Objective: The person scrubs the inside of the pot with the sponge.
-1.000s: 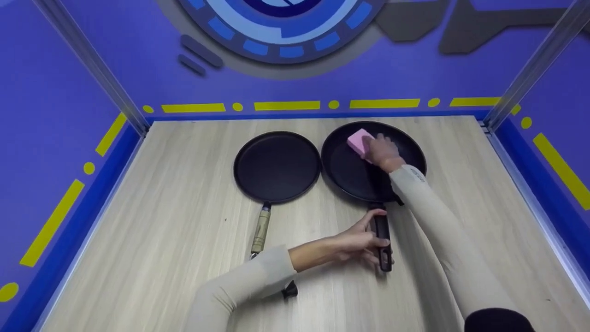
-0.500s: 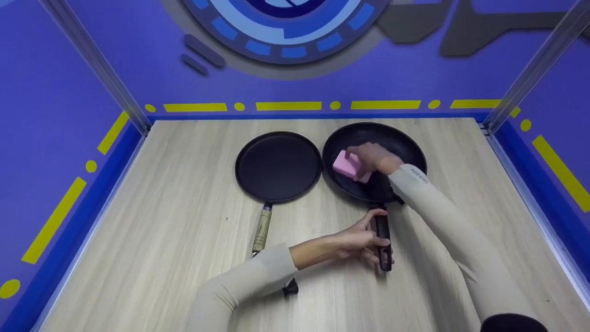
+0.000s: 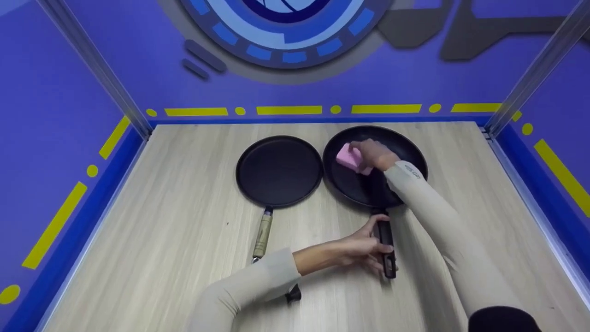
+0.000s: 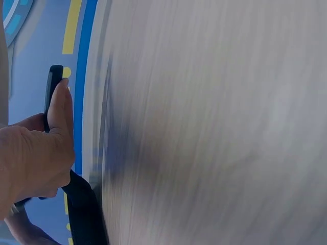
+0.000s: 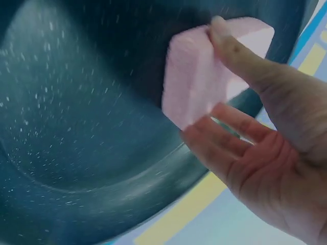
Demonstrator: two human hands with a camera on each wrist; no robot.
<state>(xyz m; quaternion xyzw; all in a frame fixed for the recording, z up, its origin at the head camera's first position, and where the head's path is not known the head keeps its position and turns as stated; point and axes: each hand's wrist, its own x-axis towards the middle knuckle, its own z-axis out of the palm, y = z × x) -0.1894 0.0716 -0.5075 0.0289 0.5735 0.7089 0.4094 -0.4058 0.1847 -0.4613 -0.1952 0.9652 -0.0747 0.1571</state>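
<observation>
A deep black frying pan (image 3: 401, 147) lies at the back right of the table, its black handle (image 3: 386, 230) towards the person. My left hand (image 3: 362, 246) grips that handle, thumb and fingers on either side; the left wrist view shows the same hand (image 4: 41, 153) from the side. Inside the pan, my right hand (image 3: 375, 154) pinches a pink sponge (image 3: 346, 156) against the pan's surface. Close up, the right wrist view shows the sponge (image 5: 189, 76) bent between thumb and fingers, and pale specks scattered over the dark pan surface (image 5: 66, 112).
A flat black griddle pan (image 3: 279, 170) lies directly left of the frying pan, its wood-patterned handle (image 3: 262, 233) pointing forward. Under the left forearm a small black object (image 3: 293, 293) partly shows; its kind is hidden. Blue panels (image 3: 295, 87) enclose the table's back and sides.
The right hand has swept the sponge from the pan's upper part down and left, then slightly back up. The left hand keeps its grip on the handle.
</observation>
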